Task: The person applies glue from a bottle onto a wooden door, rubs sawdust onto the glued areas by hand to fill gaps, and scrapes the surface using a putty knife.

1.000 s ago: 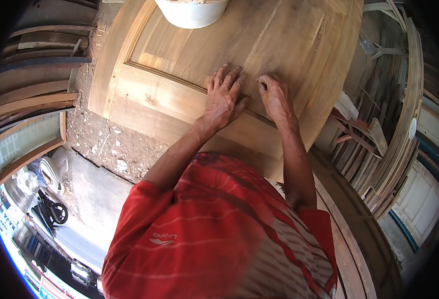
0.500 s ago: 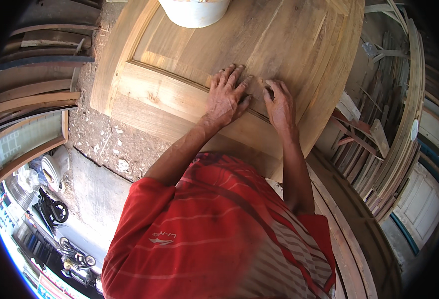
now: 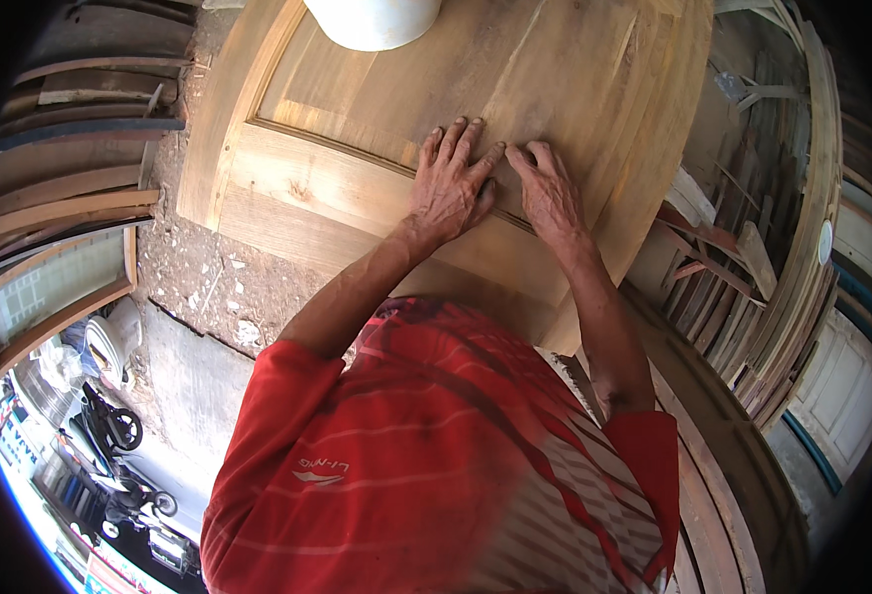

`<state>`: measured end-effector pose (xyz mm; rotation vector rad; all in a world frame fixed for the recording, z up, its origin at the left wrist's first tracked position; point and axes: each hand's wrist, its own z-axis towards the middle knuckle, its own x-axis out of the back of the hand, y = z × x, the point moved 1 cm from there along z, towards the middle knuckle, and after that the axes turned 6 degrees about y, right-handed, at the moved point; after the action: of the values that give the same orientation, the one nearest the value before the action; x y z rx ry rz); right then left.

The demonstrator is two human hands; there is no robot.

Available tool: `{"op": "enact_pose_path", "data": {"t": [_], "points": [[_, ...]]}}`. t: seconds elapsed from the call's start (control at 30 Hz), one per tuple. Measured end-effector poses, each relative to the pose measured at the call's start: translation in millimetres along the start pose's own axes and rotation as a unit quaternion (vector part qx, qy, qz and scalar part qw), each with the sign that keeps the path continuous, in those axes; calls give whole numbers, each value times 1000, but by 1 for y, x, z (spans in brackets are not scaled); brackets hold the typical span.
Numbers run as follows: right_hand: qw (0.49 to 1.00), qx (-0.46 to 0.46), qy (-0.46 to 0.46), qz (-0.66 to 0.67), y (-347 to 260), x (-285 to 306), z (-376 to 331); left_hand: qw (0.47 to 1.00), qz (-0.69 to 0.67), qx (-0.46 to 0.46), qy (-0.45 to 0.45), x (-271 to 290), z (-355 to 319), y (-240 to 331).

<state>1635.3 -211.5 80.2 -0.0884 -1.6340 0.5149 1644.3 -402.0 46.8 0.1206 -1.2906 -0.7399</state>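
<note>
Fingers of the left hand (image 3: 448, 188) are spread wide and pressed flat on a pale wooden door panel (image 3: 515, 89), while the fingers of the right hand (image 3: 550, 193), just beside at three o'clock, are held narrower and laid along the dark groove where panel meets frame; nothing is gripped. Such pressing is judged best done with even, flat pressure kept along the seam. Two hands, one door and one white bucket (image 3: 375, 20) at twelve o'clock are counted.
</note>
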Motion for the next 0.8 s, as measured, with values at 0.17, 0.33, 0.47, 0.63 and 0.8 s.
{"op": "enact_pose_path", "data": {"t": [0.17,0.33,0.47,0.63,0.8], "points": [[999,32,0,44,11,-2,-3,1000,12,-9,-7,-3,-4,-2],[990,30,126,53,11,-20,-20,1000,4,-18,-1,-3,-4,-2],[969,-113,178,128,-2,-25,-4,1000,-15,-8,25,-8,-6,-7],[935,-256,137,203,-1,-28,21,1000,-24,-1,20,-7,-6,-8],[930,-278,111,213,1,-33,24,999,-43,14,21,-3,-7,-8]]}}
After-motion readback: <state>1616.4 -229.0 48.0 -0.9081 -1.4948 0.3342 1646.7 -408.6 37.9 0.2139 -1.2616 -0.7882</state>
